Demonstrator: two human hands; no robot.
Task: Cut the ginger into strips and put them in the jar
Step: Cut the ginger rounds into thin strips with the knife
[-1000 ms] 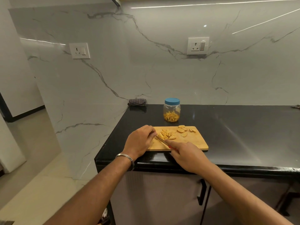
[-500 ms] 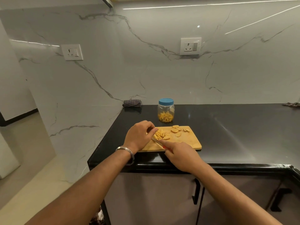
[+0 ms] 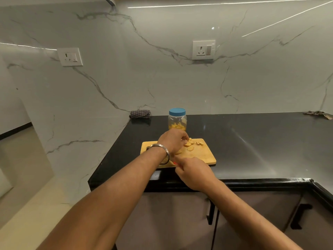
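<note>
Ginger slices [image 3: 189, 146], pale yellow rounds, lie scattered on the far right part of a wooden cutting board [image 3: 205, 156]; the board sits near the front edge of a black countertop [image 3: 252, 141]; behind it, apart from the board, stands a clear jar [image 3: 177, 121] with a blue lid on, its lower part filled with yellow ginger strips [image 3: 175, 126]. Over the slices reaches the left hand [image 3: 173, 141], fingers curled and tips together at one slice; whether it truly pinches that slice is hard to make out. Near the board's front edge the right hand [image 3: 194, 171] is closed round a knife handle [image 3: 174, 163], of which only a red-orange sliver shows; the blade is hidden behind the left wrist, which wears a metal bangle [image 3: 162, 150]; that wrist also covers the middle of the board. At the back left corner of the counter lies a folded checked cloth [image 3: 140, 114]; at the far right edge a dark rag [image 3: 318, 114] is cut off. White marble walls with grey veins carry two sockets [image 3: 203, 49]; below the counter are cabinet doors with black handles [image 3: 210, 213].
</note>
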